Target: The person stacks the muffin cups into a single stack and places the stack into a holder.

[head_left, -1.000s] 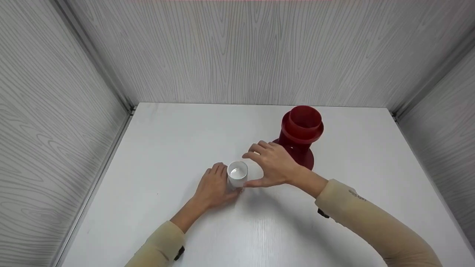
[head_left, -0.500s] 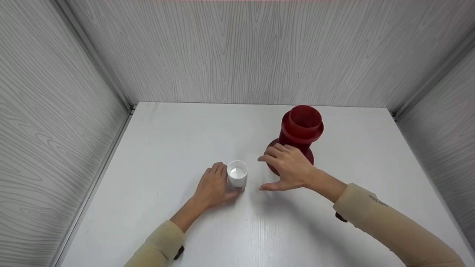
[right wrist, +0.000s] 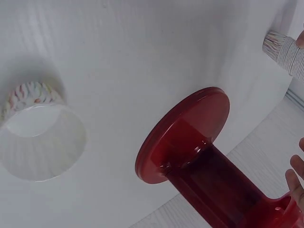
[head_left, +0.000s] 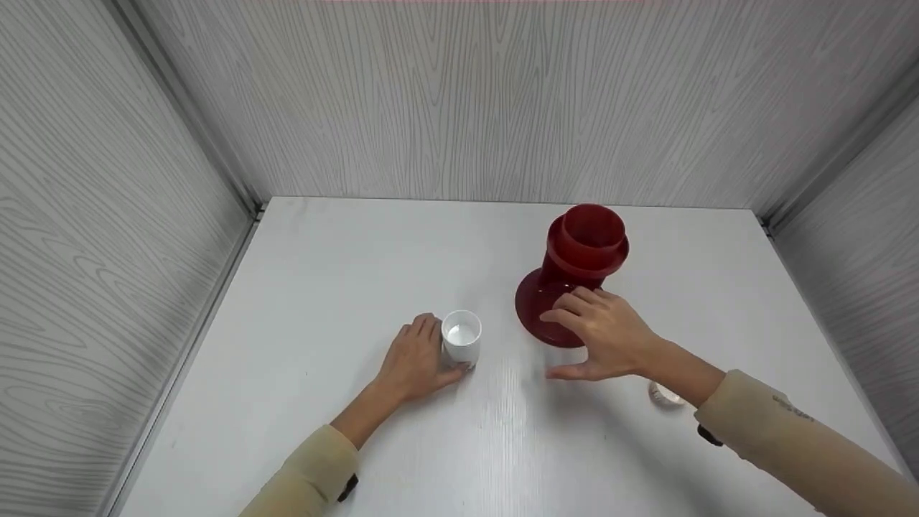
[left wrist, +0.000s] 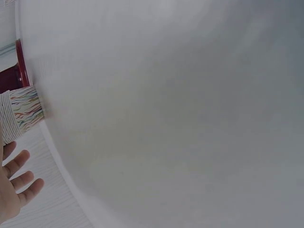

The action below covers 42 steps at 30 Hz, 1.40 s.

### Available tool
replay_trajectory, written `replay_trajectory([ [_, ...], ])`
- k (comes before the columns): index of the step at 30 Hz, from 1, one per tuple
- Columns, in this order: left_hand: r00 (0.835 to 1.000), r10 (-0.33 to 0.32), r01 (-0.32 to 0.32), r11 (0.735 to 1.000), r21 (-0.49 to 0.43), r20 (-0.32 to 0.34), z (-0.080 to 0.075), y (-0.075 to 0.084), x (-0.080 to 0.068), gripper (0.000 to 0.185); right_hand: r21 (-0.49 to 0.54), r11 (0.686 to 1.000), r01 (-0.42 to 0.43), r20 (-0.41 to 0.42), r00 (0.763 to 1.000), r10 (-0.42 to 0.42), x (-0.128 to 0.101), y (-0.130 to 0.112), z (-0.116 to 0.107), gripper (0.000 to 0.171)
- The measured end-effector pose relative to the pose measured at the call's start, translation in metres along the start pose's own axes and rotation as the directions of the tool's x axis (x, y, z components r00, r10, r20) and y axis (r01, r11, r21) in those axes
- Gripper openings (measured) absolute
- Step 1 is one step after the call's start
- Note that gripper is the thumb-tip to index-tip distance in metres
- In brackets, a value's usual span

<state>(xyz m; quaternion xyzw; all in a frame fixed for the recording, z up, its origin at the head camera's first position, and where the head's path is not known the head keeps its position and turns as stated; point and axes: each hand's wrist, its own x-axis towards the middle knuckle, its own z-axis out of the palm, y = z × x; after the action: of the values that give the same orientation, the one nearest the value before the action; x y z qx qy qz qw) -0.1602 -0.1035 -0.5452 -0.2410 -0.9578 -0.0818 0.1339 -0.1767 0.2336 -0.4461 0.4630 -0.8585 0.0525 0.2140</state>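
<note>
A stack of white paper cups (head_left: 463, 336) stands upright at the middle of the table. Ridged rims and colourful streaks on the stack's lower end (left wrist: 26, 105) show in the left wrist view. My left hand (head_left: 415, 362) holds the stack, fingers along its left side and thumb at its near side. To the right, my right hand (head_left: 610, 334) hovers with spread fingers and nothing between them. It overlaps the foot of a red stand (head_left: 547, 309) with a flared base and cup-like top. A loose paper cup (right wrist: 45, 128) sits below my right wrist.
White table (head_left: 344, 266) extends around the things. Grey wood-grain panels rise behind (head_left: 431, 100) and at the left (head_left: 86, 258) and right sides. The red stand's column rises to a hollow round top (head_left: 592, 233) near the back.
My right hand has moved right and slightly nearer, away from the stack. More of the red base and the loose cup have come into view. My left hand has stayed at the stack.
</note>
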Motion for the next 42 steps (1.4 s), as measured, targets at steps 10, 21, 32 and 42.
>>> replay_trajectory([
  [10, 1.000, 0.002, -0.002, 1.000, -0.004, -0.004, 0.000, -0.001, -0.001, 0.077, 0.025, 1.000, 0.016, -0.023, 1.000, -0.016, -0.037, 0.016, -0.010, 0.071],
  [21, 1.000, 0.002, -0.002, 1.000, -0.007, -0.025, 0.000, 0.000, -0.001, 0.078, -0.002, 1.000, -0.006, 0.021, 1.000, 0.006, -0.082, 0.031, -0.014, 0.073],
  [32, 0.999, -0.028, 0.029, 0.999, -0.035, 0.028, -0.001, 0.001, 0.001, 0.079, -0.003, 1.000, -0.011, 0.045, 0.999, 0.011, -0.126, 0.050, -0.012, 0.085],
  [42, 1.000, -0.022, 0.023, 0.999, -0.029, 0.016, -0.001, 0.001, 0.000, 0.078, -0.043, 0.999, 0.010, 0.028, 1.000, -0.009, -0.155, 0.061, -0.006, 0.087],
])
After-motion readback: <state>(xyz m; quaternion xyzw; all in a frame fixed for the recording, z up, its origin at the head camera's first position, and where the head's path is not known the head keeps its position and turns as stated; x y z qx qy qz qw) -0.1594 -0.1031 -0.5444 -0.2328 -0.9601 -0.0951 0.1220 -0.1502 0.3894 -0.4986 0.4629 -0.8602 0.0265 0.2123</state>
